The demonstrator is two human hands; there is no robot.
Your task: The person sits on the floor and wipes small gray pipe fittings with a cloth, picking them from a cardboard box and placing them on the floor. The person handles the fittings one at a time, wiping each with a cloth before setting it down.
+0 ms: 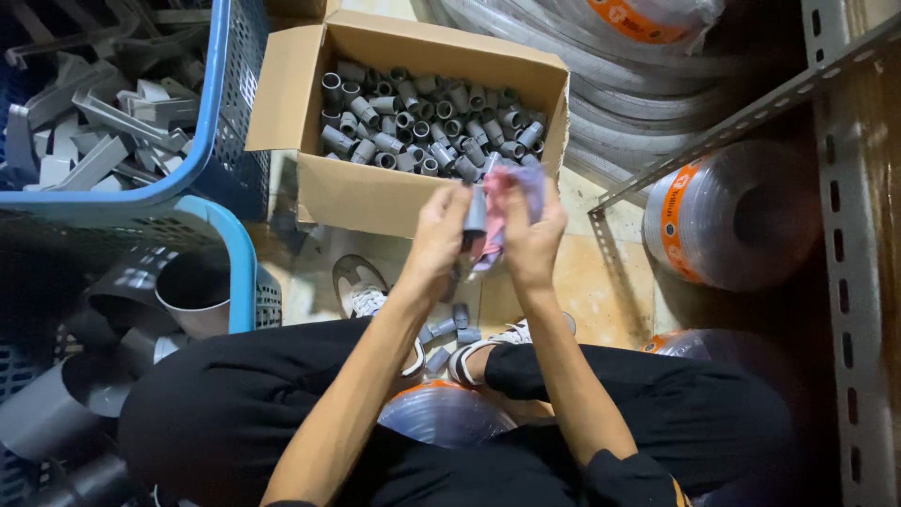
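My left hand (439, 237) holds a short grey plastic pipe fitting (476, 212) upright in front of me. My right hand (531, 235) grips a crumpled pink and purple cloth (511, 192) pressed against the fitting. Both hands hover just before an open cardboard box (375, 192) filled with several similar grey fittings (427, 127). A few loose grey fittings (452, 324) lie on the floor between my sandalled feet. My legs in black trousers are below.
Blue mesh baskets (230, 113) at the left hold grey plastic parts and larger grey pipe pieces (188, 286). Coils of clear hose (732, 211) lie at the right and back. A perforated metal shelf frame (849, 235) stands at the right.
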